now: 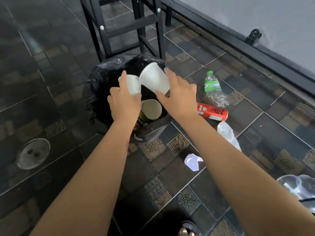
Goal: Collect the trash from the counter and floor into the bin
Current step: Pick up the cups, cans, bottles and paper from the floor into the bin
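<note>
A bin lined with a black bag (100, 77) stands on the dark tiled floor, and both my hands are over its mouth. My left hand (124, 101) grips a small white cup (133, 86). My right hand (179, 97) holds a larger white cup (154, 78), tilted with its mouth toward me. Inside the bin lie a beige paper cup (151, 109) and a green and red can (140, 121). On the floor right of the bin lie a crushed clear bottle with a green cap (214, 90), a red can (212, 112), a clear plastic wrapper (227, 133) and a crumpled white paper (193, 161).
A black stool frame (126, 29) stands just behind the bin. A black rail (238, 46) runs along the wall at right. A round floor drain (33, 154) sits at left. A clear plastic bag (300, 188) lies at the right edge.
</note>
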A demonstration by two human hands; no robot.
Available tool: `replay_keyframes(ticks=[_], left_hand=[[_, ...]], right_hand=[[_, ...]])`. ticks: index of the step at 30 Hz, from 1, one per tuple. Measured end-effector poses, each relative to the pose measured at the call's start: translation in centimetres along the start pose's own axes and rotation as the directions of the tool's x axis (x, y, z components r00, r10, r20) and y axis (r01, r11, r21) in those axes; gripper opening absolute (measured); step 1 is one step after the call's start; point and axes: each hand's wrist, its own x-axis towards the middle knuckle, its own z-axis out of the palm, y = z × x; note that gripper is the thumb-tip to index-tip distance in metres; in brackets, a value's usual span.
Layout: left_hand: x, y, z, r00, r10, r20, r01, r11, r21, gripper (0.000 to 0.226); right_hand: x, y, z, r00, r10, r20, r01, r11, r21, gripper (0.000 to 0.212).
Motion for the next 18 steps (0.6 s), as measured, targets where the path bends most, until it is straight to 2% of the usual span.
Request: replay_keyframes(ticks=[2,4,6,9,12,15,18], left_hand=[[0.0,-0.7,0.3,0.998,-0.029,0.061,0.024,0.997,0.078,0.083],[0.1,-1.1,0.7,0.993,-0.058,0.103,0.044,0.99,0.131,0.083],[0.1,-1.2,0.9,0.995,-0.042,0.095,0.025,0.986,0.167,0.077],[0.0,-0.7,0.8,0.999,0.047,0.026,-0.051,0.986,0.161,0.068],[-0.6,0.9,0.7,0.989,0.147,-0.009,-0.145,0.983,0.109,0.063],[-2.0,3.7,1.3,0.966,0.258,-0.015,-0.256,0.964,0.068,0.059],[-4.4,7.0,3.0,0.908,0.42,-0.005,-0.419,0.907,0.032,0.056]], right_hand=[[0.1,0.1,0.6,0.997,-0.022,0.073,0.028,0.997,-0.07,0.068],[0.2,0.4,0.7,0.988,-0.009,0.154,0.02,0.997,-0.069,0.064],[0.0,0.7,0.5,0.99,-0.039,0.137,0.043,0.999,-0.028,0.059],[-0.9,1.4,0.0,0.995,-0.073,0.075,0.065,0.993,0.095,0.056],[-2.1,3.2,-0.6,0.998,-0.043,0.041,0.034,0.98,0.198,0.056],[-3.6,5.6,-1.6,0.999,0.032,0.004,-0.032,0.98,0.197,0.053],[-5.8,8.8,-2.7,0.99,0.138,-0.028,-0.132,0.977,0.168,0.051]])
